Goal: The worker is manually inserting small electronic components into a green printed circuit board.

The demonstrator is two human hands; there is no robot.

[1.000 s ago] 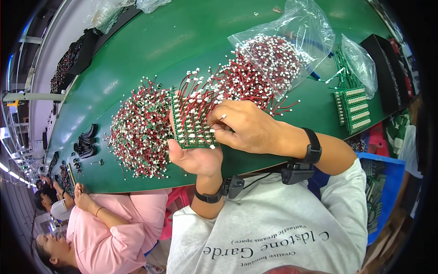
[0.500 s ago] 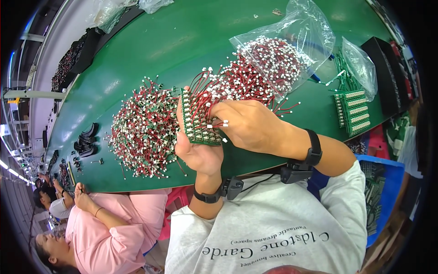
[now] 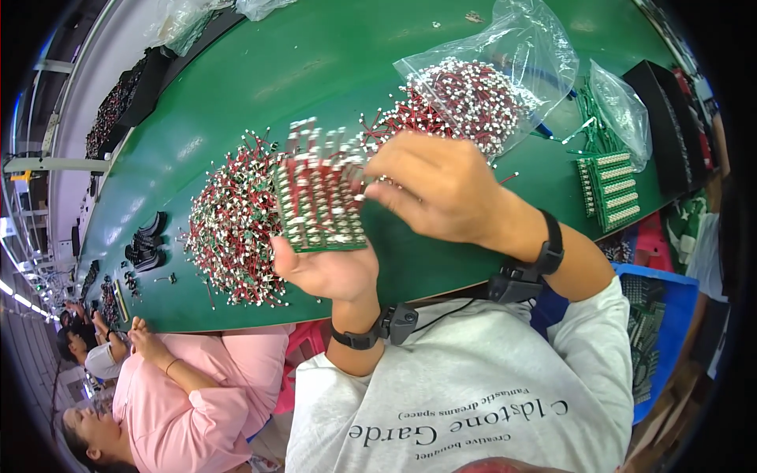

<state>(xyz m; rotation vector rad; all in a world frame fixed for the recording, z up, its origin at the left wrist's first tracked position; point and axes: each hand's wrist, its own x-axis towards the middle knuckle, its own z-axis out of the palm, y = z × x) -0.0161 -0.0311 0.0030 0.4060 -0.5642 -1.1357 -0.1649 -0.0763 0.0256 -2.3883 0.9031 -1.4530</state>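
Left hand: palm up, carrying a green board, thumb at its lower-left corner, other fingers mostly hidden behind it, so can't tell how far they curl. Board sits tilted over the green table, just right of a heap of red wires with white plugs and green bits. Rows of white sockets on it, plus red wires standing up with white plugs at the ends; motion blur there.

Right hand: fingers bent, thumb and index tips close together beside the board's right edge. Blurred, can't tell if a wire is pinched.

Writing: grey shirt has dark print on the chest, one large line between two smaller ones, upside down from this view.

Second wire heap lies beyond the right hand, partly under a clear bag. Board stack at far right, near a black box. Blue crate below holds more boards. Co-worker in pink sits at left.
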